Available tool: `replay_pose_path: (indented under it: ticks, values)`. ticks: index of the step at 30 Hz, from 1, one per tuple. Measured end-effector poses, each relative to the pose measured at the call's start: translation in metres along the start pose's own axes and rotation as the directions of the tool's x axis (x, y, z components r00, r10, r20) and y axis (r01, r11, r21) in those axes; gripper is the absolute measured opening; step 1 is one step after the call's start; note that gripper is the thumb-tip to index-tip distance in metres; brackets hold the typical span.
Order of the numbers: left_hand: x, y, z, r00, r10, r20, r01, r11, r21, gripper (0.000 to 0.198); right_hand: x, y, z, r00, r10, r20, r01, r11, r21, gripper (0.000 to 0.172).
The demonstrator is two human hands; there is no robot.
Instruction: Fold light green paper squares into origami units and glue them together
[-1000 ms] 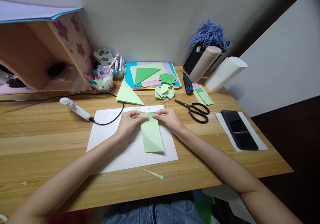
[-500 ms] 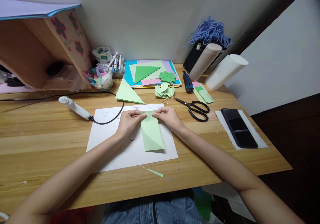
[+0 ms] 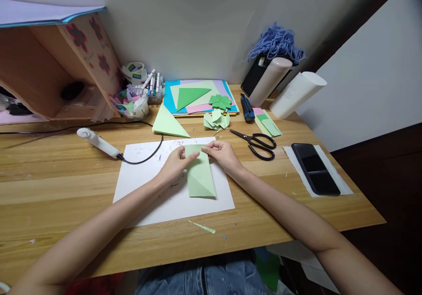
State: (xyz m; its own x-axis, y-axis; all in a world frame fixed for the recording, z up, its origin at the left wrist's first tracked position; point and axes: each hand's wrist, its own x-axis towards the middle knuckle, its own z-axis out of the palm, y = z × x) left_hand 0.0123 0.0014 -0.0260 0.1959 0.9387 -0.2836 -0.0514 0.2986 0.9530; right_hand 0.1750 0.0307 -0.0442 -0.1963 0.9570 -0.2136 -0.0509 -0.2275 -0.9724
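the wooden desk (image 3: 66, 185) is carrying a white sheet (image 3: 145, 189) as a work mat, and the light green folded paper (image 3: 199, 176) is lying on it, a little right of centre, its far end held by both hands. the left hand (image 3: 174, 165) is pinching the far left corner, fingers narrow and closed on the paper; the right hand (image 3: 224, 154) is gripping the far right edge the same way. the risk, as i am judging it, is sitting at the near end – it is resting loose, so an uneven pull could be skewing the crease or sliding the paper askew. the thin green scrap (image 3: 202, 227) is lying well apart, near the desk's edge
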Motion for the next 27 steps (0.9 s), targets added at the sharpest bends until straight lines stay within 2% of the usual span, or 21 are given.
replay_pose_path:
  ticks: [3,7,12,20,23,27]
  values:
    - [-0.005,0.002,0.005,0.982,-0.074,0.171,0.084,0.995,-0.051,0.044,-0.003,0.0,0.0,1.0,-0.011,0.027,0.01,1.0,0.03,0.031]
    - [-0.009,0.0,0.007,0.924,-0.151,0.351,0.238,0.945,-0.222,0.044,-0.006,0.0,0.001,0.998,0.023,0.061,-0.028,0.995,0.093,0.033]
    - [-0.008,-0.003,0.004,0.91,-0.194,0.367,0.305,0.913,-0.272,0.036,-0.004,0.0,0.001,1.0,-0.022,0.002,0.022,0.998,0.059,0.03]
    - [-0.006,-0.005,0.001,0.917,-0.231,0.327,0.302,0.935,-0.186,0.035,-0.003,-0.001,0.001,1.0,-0.025,-0.016,0.026,0.997,0.068,0.031]
    - [-0.005,-0.004,-0.001,0.896,-0.225,0.382,0.34,0.902,-0.265,0.044,-0.002,0.001,-0.001,0.999,-0.038,-0.009,0.038,0.997,0.066,0.03]
    - [-0.002,-0.002,-0.007,0.846,-0.236,0.478,0.431,0.83,-0.354,0.059,-0.001,0.001,-0.004,0.997,-0.072,0.004,0.072,0.997,0.035,0.03]
